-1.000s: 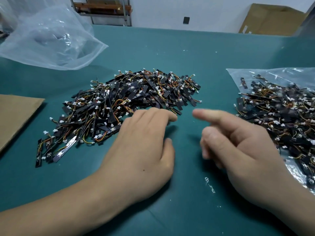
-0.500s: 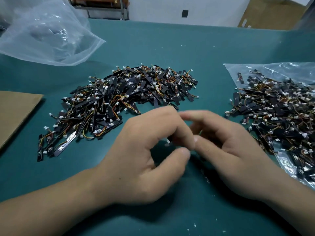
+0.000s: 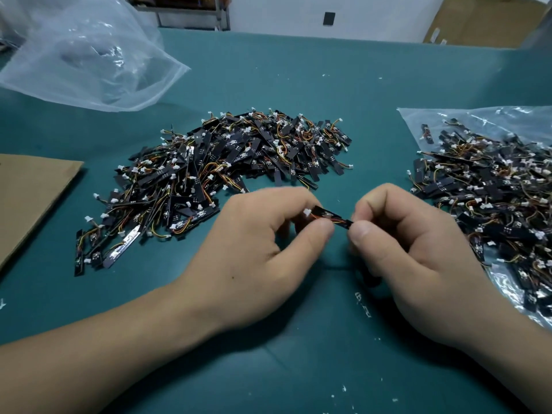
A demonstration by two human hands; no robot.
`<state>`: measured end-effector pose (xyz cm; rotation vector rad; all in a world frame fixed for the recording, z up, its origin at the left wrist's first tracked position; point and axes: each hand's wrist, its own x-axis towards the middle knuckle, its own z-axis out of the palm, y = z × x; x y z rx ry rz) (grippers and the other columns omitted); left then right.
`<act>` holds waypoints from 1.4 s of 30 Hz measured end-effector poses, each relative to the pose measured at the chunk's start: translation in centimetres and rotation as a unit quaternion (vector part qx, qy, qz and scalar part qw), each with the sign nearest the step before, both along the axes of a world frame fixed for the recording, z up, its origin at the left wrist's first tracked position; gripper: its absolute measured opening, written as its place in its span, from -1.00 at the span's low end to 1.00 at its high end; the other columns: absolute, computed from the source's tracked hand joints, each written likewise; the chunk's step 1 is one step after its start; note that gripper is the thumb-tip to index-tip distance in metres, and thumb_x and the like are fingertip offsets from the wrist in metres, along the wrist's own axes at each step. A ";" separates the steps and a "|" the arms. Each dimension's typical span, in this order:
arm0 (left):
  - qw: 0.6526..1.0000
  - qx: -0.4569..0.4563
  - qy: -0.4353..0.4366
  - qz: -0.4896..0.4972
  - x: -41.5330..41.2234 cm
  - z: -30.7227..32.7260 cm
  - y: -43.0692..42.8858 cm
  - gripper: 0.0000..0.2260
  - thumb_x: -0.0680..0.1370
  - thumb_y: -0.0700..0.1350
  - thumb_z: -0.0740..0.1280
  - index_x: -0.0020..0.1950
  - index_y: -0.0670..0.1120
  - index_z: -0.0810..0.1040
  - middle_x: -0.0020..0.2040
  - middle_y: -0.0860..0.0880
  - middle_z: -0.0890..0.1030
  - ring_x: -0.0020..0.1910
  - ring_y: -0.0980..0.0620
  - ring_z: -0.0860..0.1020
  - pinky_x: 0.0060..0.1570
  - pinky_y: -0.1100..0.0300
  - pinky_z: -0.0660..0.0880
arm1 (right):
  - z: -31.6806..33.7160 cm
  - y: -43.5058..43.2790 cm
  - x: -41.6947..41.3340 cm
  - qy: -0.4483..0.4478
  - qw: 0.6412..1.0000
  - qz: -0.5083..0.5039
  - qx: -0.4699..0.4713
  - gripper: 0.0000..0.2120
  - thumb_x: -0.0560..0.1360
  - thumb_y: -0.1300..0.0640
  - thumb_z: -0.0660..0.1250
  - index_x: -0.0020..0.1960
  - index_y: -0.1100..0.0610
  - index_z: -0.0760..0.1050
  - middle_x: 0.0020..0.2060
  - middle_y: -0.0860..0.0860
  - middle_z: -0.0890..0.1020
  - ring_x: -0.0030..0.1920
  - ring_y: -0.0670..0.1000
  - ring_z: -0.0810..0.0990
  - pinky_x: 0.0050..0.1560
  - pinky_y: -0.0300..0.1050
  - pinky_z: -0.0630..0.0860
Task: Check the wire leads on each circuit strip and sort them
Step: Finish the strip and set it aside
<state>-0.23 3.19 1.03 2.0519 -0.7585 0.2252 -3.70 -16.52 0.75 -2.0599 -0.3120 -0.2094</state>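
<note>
Teal-covered bench [image 3: 298,70], white wall [image 3: 373,16] behind. Loose heap of black wired circuit strips [image 3: 227,174] at centre; second heap on a clear plastic bag [image 3: 493,198] at right, probably separate sorting lots. Left hand [image 3: 254,243] and right hand [image 3: 412,249] each pinch one end of a single black circuit strip [image 3: 330,218], held between them above the bench with wires exposed, apparently for checking.

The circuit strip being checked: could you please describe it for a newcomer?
On the green table, between the centre pile and the right pile, the left hand and right hand pinch one black strip by its ends. It alone is held apart from the heaps.
</note>
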 end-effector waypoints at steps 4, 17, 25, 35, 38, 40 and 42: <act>0.998 -0.022 0.044 -0.029 -0.2 0.1 0.0 -0.80 0.58 -0.13 0.36 -0.24 -0.11 0.56 -0.42 0.00 0.42 -0.43 0.11 0.36 -0.39 0.28 0.29 | 0.1 0.0 0.0 0.026 0.999 0.031 0.002 -0.78 0.56 -0.08 0.21 -0.09 0.00 0.56 -0.33 -0.02 0.62 -0.37 -0.03 0.52 -0.31 -0.06 0.48; 0.993 -0.029 0.108 -0.047 0.2 0.1 0.1 -0.81 0.58 -0.13 0.32 -0.23 -0.06 0.60 -0.43 -0.01 0.47 -0.46 0.18 0.34 -0.41 0.37 0.25 | 0.5 0.2 -0.1 0.020 0.997 0.053 -0.057 -0.67 0.58 -0.02 0.14 -0.26 -0.01 0.57 -0.43 -0.10 0.60 -0.39 -0.04 0.57 -0.33 -0.27 0.43; 0.992 -0.034 0.114 -0.051 0.3 0.2 0.1 -0.81 0.57 -0.13 0.33 -0.24 -0.06 0.62 -0.45 0.00 0.44 -0.46 0.18 0.33 -0.41 0.35 0.25 | 0.5 0.1 0.0 0.033 0.997 0.046 -0.060 -0.66 0.57 -0.03 0.14 -0.26 0.02 0.59 -0.43 -0.09 0.60 -0.39 -0.05 0.57 -0.33 -0.29 0.42; 0.994 -0.018 0.097 -0.043 0.1 0.2 0.0 -0.79 0.58 -0.09 0.33 -0.25 -0.07 0.59 -0.48 0.09 0.37 -0.48 0.18 0.31 -0.42 0.39 0.22 | 0.5 0.1 0.0 0.028 0.996 0.047 -0.074 -0.66 0.58 -0.01 0.16 -0.28 0.01 0.57 -0.43 -0.10 0.61 -0.38 -0.04 0.57 -0.32 -0.30 0.41; 0.994 -0.010 0.097 -0.043 0.1 0.3 0.0 -0.78 0.58 -0.09 0.33 -0.25 -0.08 0.60 -0.49 0.09 0.37 -0.49 0.16 0.30 -0.43 0.38 0.21 | 0.4 -0.1 0.0 0.035 0.996 0.044 -0.071 -0.67 0.59 0.03 0.19 -0.29 0.00 0.58 -0.45 -0.10 0.60 -0.40 -0.02 0.56 -0.34 -0.25 0.43; 0.994 -0.017 0.104 -0.043 0.2 0.3 0.0 -0.78 0.58 -0.10 0.32 -0.25 -0.09 0.60 -0.49 0.09 0.36 -0.49 0.16 0.30 -0.43 0.38 0.21 | 0.5 0.1 0.0 0.031 0.996 0.046 -0.069 -0.66 0.57 -0.03 0.16 -0.29 0.00 0.57 -0.44 -0.10 0.61 -0.41 -0.03 0.56 -0.34 -0.27 0.43; 0.993 -0.023 0.106 -0.044 0.2 0.2 0.0 -0.78 0.58 -0.11 0.32 -0.25 -0.10 0.59 -0.49 0.09 0.36 -0.49 0.16 0.30 -0.43 0.37 0.21 | 0.5 0.3 0.0 0.031 0.996 0.048 -0.070 -0.65 0.57 -0.05 0.14 -0.27 0.00 0.58 -0.43 -0.10 0.61 -0.40 -0.04 0.56 -0.34 -0.28 0.43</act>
